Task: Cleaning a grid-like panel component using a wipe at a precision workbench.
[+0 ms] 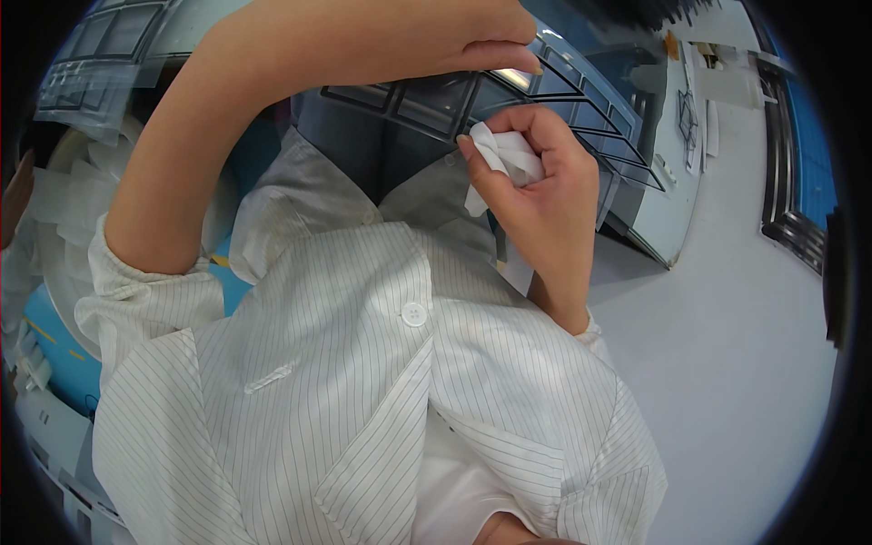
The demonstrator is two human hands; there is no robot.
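A crumpled white cloth is pinched in my right hand, between the thumb and curled fingers, with a loose end hanging down. Just beyond it lie clear panels with black rectangular borders, glossy and reflecting light. My left forearm reaches across the top, and my left hand is over the panels, near their far part. Its thumb stretches toward the right, while its other fingers are mostly hidden, so whether it grips or only rests on a panel cannot be told.
At the left stands a round white bin with translucent sheets in it, on a blue floor. More black-bordered panels lie at upper left. Another person's hand shows at the left rim. A pale table edge lies to the right.
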